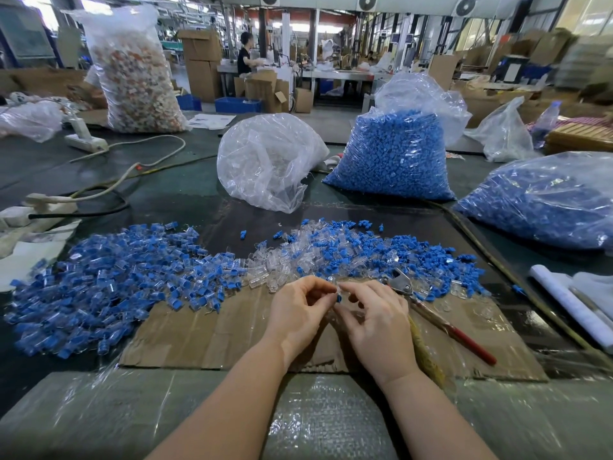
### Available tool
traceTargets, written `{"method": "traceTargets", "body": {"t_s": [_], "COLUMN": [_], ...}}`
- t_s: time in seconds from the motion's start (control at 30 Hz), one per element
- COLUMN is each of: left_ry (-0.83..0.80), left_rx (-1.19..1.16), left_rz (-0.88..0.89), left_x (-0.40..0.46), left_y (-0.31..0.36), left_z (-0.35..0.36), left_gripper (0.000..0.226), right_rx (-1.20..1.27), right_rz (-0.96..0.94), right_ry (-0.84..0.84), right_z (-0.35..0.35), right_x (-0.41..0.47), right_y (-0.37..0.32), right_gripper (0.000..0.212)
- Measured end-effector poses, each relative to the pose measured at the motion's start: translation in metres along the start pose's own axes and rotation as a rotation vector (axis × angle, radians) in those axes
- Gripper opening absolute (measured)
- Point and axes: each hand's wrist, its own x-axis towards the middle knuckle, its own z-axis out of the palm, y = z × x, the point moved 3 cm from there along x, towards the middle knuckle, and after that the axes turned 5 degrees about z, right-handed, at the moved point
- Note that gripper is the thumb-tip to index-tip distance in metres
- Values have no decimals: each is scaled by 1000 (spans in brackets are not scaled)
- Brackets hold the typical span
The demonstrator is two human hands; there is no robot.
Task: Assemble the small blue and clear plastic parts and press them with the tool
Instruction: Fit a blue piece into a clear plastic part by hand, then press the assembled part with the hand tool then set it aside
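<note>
Left hand (296, 308) and right hand (374, 318) meet fingertip to fingertip over the cardboard (212, 340), curled in a pinch on one clear piece (332, 284) and a blue plug (338, 297) — light, stiff, likely slippery, best held by the sides. Just beyond lie the pliers (431, 312) — untouched — then the loose parts (348, 254), then the bags (394, 154).
</note>
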Motion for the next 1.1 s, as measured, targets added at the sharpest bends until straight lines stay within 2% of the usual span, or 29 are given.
{"method": "traceTargets", "body": {"t_s": [0.1,0.23,0.3,0.4,0.47,0.53,0.63,0.8,0.87,0.97,1.1], "left_ry": [11,28,37,47,61,70,79,99,117,137,154], "left_rx": [-43,-67,-123,-188,-213,-245,-296,-392,-401,-413,-478], "left_rz": [-27,-38,-55,-87,-103,-119,-150,-214,-234,-250,-284], "left_x": [0,1,1,1,2,3,3,3,4,6,7], "left_y": [0,2,3,4,4,5,5,2,1,-1,-3], "left_z": [-1,-1,-1,0,0,-1,-2,-4,-5,-7,-9], "left_gripper": [8,6,8,10,10,11,10,10,10,10,7], "right_rx": [-66,-326,-490,-645,-675,-682,-653,-515,-371,-127,2], "right_rz": [82,292,424,608,641,606,546,418,374,425,403], "right_ry": [1,-50,-118,-309,-375,-359,-316,-290,-352,-513,-605], "right_z": [-5,-20,-29,-39,-42,-45,-48,-52,-51,-45,-44], "right_x": [3,5,3,-2,-4,-4,0,8,10,14,15], "right_y": [3,15,23,37,41,39,31,19,11,2,-14], "right_gripper": [34,45,48,65,68,60,42,34,31,34,32]}}
